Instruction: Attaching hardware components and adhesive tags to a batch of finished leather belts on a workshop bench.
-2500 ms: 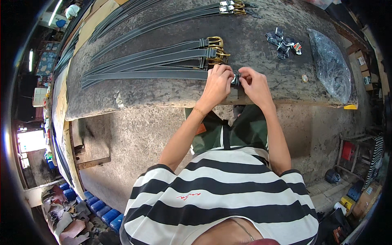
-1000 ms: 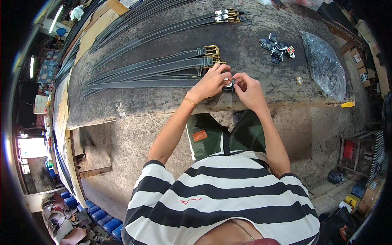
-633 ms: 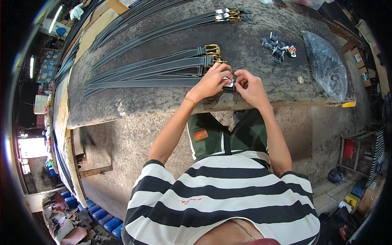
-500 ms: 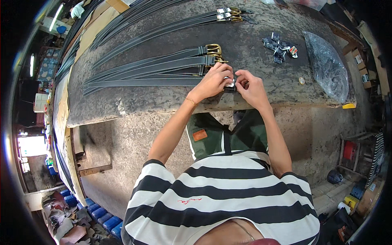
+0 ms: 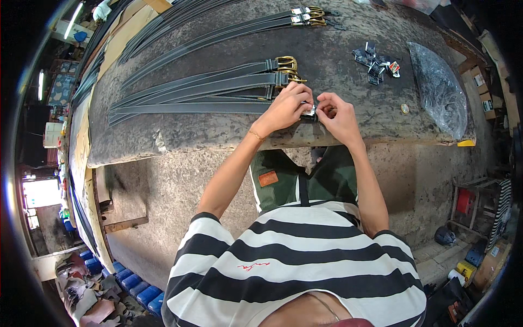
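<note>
Head view: dark belts (image 5: pixel 196 92) laid across bench (image 5: pixel 348 60); left hand (image 5: pixel 286 109) pinching buckle (image 5: pixel 309 113) at near edge, right hand (image 5: pixel 338 114) gripping same buckle; loose clips (image 5: pixel 375 61), plastic bag (image 5: pixel 438 90) farther right.

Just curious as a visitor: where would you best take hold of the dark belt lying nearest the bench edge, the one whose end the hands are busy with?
Probably mid-strap on the dark belt, from above: it lies flat, bare and straight there, clear of both hands.
</note>
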{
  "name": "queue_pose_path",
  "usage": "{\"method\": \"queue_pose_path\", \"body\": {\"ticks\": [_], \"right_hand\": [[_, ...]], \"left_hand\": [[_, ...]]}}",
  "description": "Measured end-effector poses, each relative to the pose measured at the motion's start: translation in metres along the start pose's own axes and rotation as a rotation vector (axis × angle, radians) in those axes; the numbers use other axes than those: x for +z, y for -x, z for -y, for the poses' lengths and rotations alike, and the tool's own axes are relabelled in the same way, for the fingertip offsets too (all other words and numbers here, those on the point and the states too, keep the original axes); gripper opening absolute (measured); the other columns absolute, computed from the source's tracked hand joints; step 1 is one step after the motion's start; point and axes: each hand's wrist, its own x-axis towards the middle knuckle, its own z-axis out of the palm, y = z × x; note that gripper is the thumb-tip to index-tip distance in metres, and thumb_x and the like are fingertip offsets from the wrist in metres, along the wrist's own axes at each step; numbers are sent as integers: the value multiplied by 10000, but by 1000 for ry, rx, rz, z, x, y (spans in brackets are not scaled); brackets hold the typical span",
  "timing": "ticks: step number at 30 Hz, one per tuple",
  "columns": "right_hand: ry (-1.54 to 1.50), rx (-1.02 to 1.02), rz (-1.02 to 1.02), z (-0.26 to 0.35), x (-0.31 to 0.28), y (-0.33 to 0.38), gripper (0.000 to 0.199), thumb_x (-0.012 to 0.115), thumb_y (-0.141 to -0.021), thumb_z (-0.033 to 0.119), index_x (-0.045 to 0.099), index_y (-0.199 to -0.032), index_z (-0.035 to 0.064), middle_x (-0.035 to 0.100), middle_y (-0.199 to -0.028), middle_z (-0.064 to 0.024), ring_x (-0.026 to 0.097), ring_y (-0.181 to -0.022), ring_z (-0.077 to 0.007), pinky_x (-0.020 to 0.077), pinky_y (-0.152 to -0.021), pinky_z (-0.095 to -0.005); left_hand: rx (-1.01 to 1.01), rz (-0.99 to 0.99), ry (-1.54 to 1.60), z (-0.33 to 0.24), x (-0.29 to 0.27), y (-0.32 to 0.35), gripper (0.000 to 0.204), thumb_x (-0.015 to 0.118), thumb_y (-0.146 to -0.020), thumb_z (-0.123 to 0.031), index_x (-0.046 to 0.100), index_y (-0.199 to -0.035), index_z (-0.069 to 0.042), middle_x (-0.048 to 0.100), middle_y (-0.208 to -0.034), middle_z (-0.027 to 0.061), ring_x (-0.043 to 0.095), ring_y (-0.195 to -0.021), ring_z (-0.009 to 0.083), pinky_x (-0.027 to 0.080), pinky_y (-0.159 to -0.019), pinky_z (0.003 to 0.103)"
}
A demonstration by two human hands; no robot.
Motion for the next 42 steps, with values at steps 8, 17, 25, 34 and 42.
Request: {"method": "queue_pose_path", "body": {"ticks": [8,17,25,34,42], "right_hand": [[48,-9,-63,3,9,3,246,699,-866,6,646,-1106,3,714,-821,-68,652,-690,-122,520,-637,-275],[318,-281,-86,0,-13,28,221,744,-824,16,671,-1032,26,677,-1036,-95,642,-951,-261,547,-797,-369],[393,-192,-95,-1,-31,43,258,771,-807,66,671,-1039,13,617,-1231,-123,571,-1140,-344,501,-969,-427],[331,-213,3,-9,-25,27,312,790,-790,107,675,-1070,30,622,-1256,-116,547,-1230,-333,471,-1018,-439],[502,-257,52,-11,-22,27,438,828,-756,170,664,-1142,44,621,-1319,-102,539,-1272,-317,387,-1098,-457]], "left_hand": [[-21,4,-75,-3,4,2,110,679,-904,-123,652,-951,-28,636,-1091,77,548,-1027,299,439,-953,416],[50,72,-157,-14,-15,24,191,736,-868,-168,700,-1020,-59,662,-1120,71,580,-1118,289,454,-977,422],[-1,13,-260,-37,-14,27,213,773,-834,-172,737,-1015,-67,662,-1165,89,578,-1149,311,477,-994,429],[-2,48,-106,-26,-10,18,229,731,-753,27,731,-980,-8,700,-1074,101,632,-1082,319,503,-954,447],[2,-77,-102,-14,-9,22,222,758,-789,-24,723,-1009,-15,700,-1146,128,627,-1155,323,510,-979,441]]}}
